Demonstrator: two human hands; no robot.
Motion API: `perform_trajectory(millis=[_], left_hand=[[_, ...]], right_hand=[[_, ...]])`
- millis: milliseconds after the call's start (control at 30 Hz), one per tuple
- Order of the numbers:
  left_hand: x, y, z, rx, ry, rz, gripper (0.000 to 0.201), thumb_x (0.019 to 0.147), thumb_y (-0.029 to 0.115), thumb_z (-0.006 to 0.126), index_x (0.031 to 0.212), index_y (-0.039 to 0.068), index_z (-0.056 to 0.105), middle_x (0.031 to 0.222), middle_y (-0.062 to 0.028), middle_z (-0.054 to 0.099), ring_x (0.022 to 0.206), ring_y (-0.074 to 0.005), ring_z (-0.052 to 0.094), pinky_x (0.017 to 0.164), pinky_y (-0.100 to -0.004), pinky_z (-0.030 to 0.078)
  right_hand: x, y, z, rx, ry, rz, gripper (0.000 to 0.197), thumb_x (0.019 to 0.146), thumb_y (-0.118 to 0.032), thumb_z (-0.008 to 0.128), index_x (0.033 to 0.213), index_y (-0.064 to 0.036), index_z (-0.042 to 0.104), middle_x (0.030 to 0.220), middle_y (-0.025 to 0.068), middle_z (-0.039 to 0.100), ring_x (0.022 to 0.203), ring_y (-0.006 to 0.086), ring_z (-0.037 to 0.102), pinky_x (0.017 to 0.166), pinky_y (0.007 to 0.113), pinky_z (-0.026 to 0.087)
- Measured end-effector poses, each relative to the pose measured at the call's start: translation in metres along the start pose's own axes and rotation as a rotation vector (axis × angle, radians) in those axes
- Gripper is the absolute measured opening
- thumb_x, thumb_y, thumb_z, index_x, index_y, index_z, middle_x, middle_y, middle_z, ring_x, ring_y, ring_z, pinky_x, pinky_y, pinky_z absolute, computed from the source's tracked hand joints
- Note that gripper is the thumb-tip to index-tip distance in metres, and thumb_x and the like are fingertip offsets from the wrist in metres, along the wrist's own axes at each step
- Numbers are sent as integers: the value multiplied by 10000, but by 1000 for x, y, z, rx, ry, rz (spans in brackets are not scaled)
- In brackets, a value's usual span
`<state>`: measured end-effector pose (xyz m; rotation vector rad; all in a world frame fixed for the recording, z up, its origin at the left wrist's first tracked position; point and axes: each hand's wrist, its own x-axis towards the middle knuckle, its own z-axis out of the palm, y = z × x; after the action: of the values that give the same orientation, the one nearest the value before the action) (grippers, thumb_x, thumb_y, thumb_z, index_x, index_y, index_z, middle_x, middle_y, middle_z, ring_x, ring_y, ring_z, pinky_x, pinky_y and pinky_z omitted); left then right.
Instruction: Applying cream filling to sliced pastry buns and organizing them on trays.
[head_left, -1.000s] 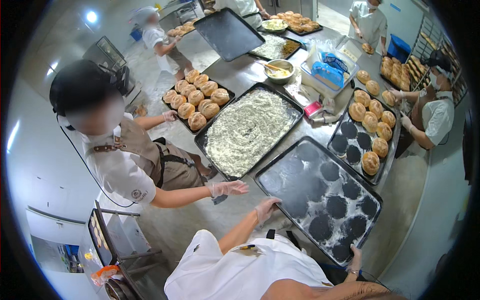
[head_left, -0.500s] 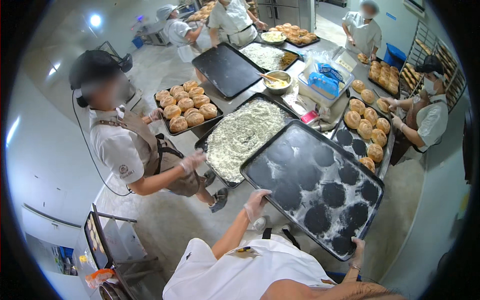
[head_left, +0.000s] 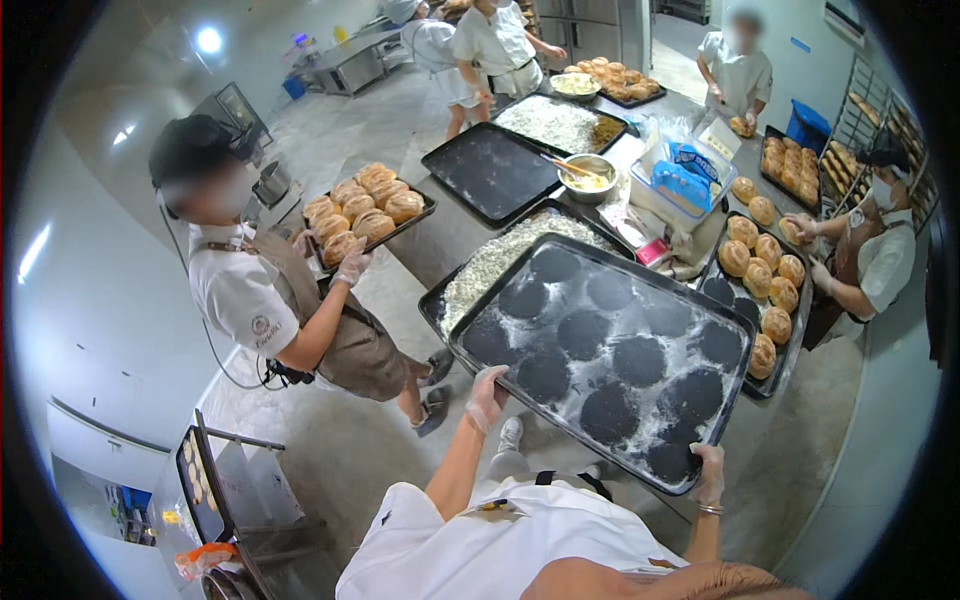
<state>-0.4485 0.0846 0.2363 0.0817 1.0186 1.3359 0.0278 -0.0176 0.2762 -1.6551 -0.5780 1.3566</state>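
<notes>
Steel table (head_left: 425,236) ahead, our left hand (head_left: 487,398) and right hand (head_left: 709,475), fingers clamped on the floury black tray (head_left: 604,362), have shifted it left; carrying seems underway.

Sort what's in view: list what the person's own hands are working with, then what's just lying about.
In hand:
- white-dusted black baking tray, held by the left hand and right hand

Lying about, untouched by those hands:
- metal bowl with pale yellow contents
- clear plastic tub with blue packages
- bare black tray
- orange packaging, lower left
</notes>
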Motion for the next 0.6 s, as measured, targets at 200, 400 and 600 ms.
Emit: perform_trajectory(millis=[200,400,600], left_hand=[[15,-30,14,-96,28,208,136,943,155,624,1047,70,641,1017,-35,710,956,-205,683,884,-345,553],[32,-70,-1,-23,213,384,191,948,221,658,1090,95,638,1020,-1,671,929,-164,640,824,-332,532],[45,-89,-19,173,285,582,392,924,241,698,1261,153,518,1023,-1,625,907,-155,632,757,-375,556]], right_hand=[[31,46,31,-74,58,-341,284,793,-261,635,858,14,667,780,52,600,806,192,563,787,343,449],[76,84,123,-288,-286,-801,207,848,-152,580,1014,-37,625,937,159,620,872,330,585,766,388,456],[81,57,246,-108,-387,-248,432,888,-356,564,876,57,687,830,248,689,805,382,677,721,477,464]])
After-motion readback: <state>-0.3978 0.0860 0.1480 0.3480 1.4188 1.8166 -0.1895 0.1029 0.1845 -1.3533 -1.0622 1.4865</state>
